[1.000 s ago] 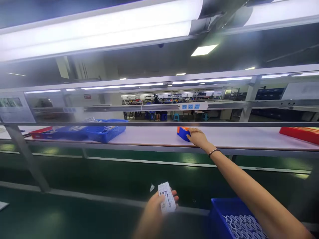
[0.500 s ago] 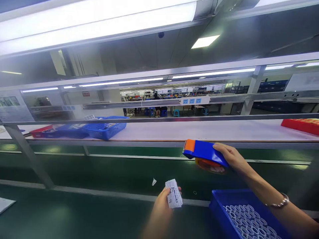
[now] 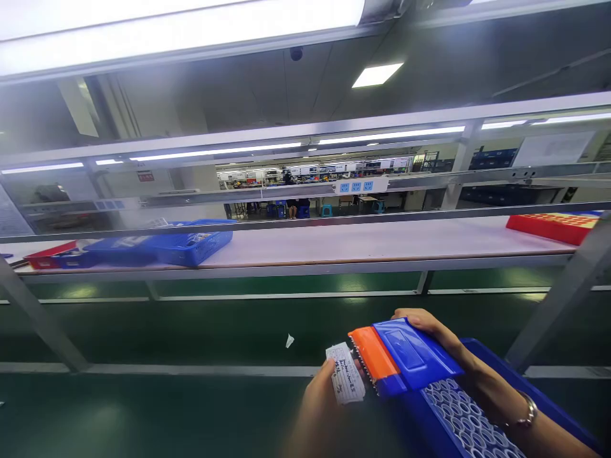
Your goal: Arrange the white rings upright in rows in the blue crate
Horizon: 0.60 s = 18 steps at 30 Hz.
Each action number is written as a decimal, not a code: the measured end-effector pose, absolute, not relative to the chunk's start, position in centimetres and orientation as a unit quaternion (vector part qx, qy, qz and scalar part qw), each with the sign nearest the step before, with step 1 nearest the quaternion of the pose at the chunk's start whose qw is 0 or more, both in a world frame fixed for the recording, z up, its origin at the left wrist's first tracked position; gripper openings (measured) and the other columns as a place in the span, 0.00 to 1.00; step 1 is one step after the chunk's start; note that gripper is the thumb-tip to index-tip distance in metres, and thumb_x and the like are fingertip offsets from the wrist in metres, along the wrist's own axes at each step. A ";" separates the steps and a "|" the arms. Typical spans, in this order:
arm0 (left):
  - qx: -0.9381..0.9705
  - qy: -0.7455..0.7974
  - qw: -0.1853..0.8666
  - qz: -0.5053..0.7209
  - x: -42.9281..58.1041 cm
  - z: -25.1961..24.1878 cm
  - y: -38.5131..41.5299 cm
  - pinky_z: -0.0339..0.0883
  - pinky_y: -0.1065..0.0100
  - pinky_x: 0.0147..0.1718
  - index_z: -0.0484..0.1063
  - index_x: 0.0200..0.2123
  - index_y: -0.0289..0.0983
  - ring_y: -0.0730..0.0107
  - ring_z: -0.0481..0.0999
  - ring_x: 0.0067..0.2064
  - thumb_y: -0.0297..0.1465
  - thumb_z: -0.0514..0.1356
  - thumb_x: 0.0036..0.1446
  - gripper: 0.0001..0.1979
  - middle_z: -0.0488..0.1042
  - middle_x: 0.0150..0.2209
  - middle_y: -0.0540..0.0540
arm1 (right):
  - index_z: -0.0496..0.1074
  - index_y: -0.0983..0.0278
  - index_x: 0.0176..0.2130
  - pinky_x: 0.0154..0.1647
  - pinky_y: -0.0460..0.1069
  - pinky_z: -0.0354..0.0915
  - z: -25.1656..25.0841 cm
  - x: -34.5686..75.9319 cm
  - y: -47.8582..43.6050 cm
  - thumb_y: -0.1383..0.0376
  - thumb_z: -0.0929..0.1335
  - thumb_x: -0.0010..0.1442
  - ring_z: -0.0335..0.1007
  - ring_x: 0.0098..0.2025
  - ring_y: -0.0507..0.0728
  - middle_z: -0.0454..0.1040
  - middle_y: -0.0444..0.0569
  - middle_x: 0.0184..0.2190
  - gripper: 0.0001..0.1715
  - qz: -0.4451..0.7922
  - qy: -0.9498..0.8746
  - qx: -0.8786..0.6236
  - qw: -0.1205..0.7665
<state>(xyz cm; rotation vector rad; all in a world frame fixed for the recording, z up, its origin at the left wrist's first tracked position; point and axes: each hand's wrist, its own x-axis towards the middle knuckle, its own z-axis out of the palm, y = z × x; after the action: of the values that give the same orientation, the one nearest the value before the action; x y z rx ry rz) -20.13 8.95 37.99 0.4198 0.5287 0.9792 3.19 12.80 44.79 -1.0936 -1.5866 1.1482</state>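
Low in the middle, my left hand (image 3: pixel 321 397) pinches a small stack of white printed labels (image 3: pixel 346 374) with handwriting on top. My right hand (image 3: pixel 432 327) grips a blue tape dispenser (image 3: pixel 413 353) from above and behind. The dispenser's orange front (image 3: pixel 375 353) with its toothed edge points left, beside the labels. Its tape roll is hidden beneath the body. Below my right forearm stands a blue bin (image 3: pixel 496 369) holding several white rings (image 3: pixel 458 410).
Across the view runs a white shelf (image 3: pixel 334 245) with blue baskets (image 3: pixel 191 248) and a red tray (image 3: pixel 50 256) at left and a red box (image 3: pixel 548 229) at right. A paper scrap (image 3: pixel 289 341) lies on the green floor. Metal posts (image 3: pixel 568 299) flank the shelf.
The tape dispenser in my right hand has come down and turned, its flat top now showing and its front close to the labels. The labels have shifted slightly right in view.
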 end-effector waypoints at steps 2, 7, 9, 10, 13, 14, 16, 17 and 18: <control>0.212 0.228 0.833 0.457 -20.2 38.4 8.4 0.69 0.59 0.51 0.75 0.50 0.27 0.54 0.79 0.49 0.39 0.54 0.65 0.22 0.81 0.46 0.34 | 0.58 0.62 0.21 0.28 0.50 0.50 44.4 2.9 13.2 0.39 0.65 0.52 0.49 0.26 0.52 0.55 0.42 0.22 0.30 0.449 -0.661 -0.424 0.425; 0.202 0.267 0.820 0.464 -20.7 38.6 7.8 0.68 0.59 0.54 0.76 0.50 0.27 0.54 0.78 0.52 0.39 0.54 0.64 0.22 0.80 0.48 0.34 | 0.59 0.62 0.22 0.28 0.49 0.47 43.7 3.7 13.0 0.40 0.63 0.58 0.51 0.26 0.52 0.56 0.42 0.23 0.30 0.407 -0.726 -0.429 0.349; 0.180 0.289 0.815 0.470 -20.7 38.5 7.6 0.69 0.60 0.53 0.75 0.50 0.28 0.55 0.79 0.50 0.37 0.54 0.65 0.20 0.81 0.46 0.35 | 0.59 0.62 0.23 0.28 0.49 0.47 43.9 4.1 12.6 0.41 0.62 0.60 0.51 0.26 0.52 0.56 0.41 0.23 0.31 0.374 -0.752 -0.446 0.309; 0.176 0.294 0.814 0.469 -20.7 38.4 7.5 0.70 0.59 0.51 0.76 0.50 0.28 0.55 0.79 0.48 0.36 0.54 0.65 0.20 0.81 0.45 0.35 | 0.59 0.62 0.23 0.28 0.49 0.48 44.2 4.2 12.4 0.41 0.61 0.61 0.52 0.26 0.52 0.56 0.41 0.23 0.30 0.355 -0.765 -0.450 0.293; 0.194 0.284 0.814 0.468 -20.6 38.0 7.1 0.70 0.57 0.51 0.77 0.48 0.27 0.54 0.80 0.45 0.36 0.55 0.63 0.19 0.82 0.41 0.34 | 0.63 0.63 0.25 0.29 0.49 0.52 45.2 4.2 11.3 0.45 0.61 0.64 0.57 0.27 0.53 0.61 0.42 0.23 0.28 0.302 -0.800 -0.452 0.253; 0.201 0.277 0.814 0.470 -20.6 37.9 6.9 0.69 0.57 0.52 0.77 0.48 0.28 0.54 0.79 0.47 0.36 0.57 0.62 0.19 0.82 0.42 0.35 | 0.65 0.63 0.25 0.30 0.49 0.53 45.5 4.2 10.9 0.46 0.61 0.64 0.59 0.27 0.53 0.63 0.42 0.24 0.27 0.281 -0.812 -0.451 0.242; 0.216 0.261 0.815 0.471 -20.6 37.7 6.6 0.67 0.57 0.57 0.77 0.49 0.30 0.53 0.78 0.51 0.35 0.61 0.59 0.19 0.81 0.45 0.36 | 0.67 0.63 0.27 0.30 0.49 0.54 46.1 4.1 10.2 0.48 0.62 0.64 0.61 0.28 0.53 0.66 0.43 0.24 0.24 0.243 -0.832 -0.443 0.229; 0.223 0.256 0.813 0.473 -20.6 37.7 6.5 0.65 0.57 0.59 0.77 0.50 0.31 0.52 0.76 0.54 0.35 0.62 0.58 0.19 0.81 0.47 0.36 | 0.68 0.63 0.28 0.30 0.49 0.54 46.3 4.1 9.9 0.49 0.63 0.64 0.61 0.27 0.52 0.66 0.42 0.24 0.23 0.232 -0.836 -0.441 0.228; 0.228 0.255 0.811 0.475 -20.7 37.7 6.3 0.64 0.57 0.60 0.77 0.50 0.31 0.52 0.74 0.56 0.36 0.63 0.57 0.20 0.80 0.48 0.37 | 0.68 0.63 0.27 0.30 0.49 0.54 46.4 4.2 9.7 0.48 0.63 0.64 0.61 0.27 0.52 0.66 0.42 0.24 0.24 0.230 -0.836 -0.440 0.232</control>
<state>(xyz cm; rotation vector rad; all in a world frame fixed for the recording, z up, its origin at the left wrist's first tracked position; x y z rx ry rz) -20.71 6.32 37.74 0.4870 0.5454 1.0143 4.21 9.67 46.41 -1.2089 -2.2983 0.6332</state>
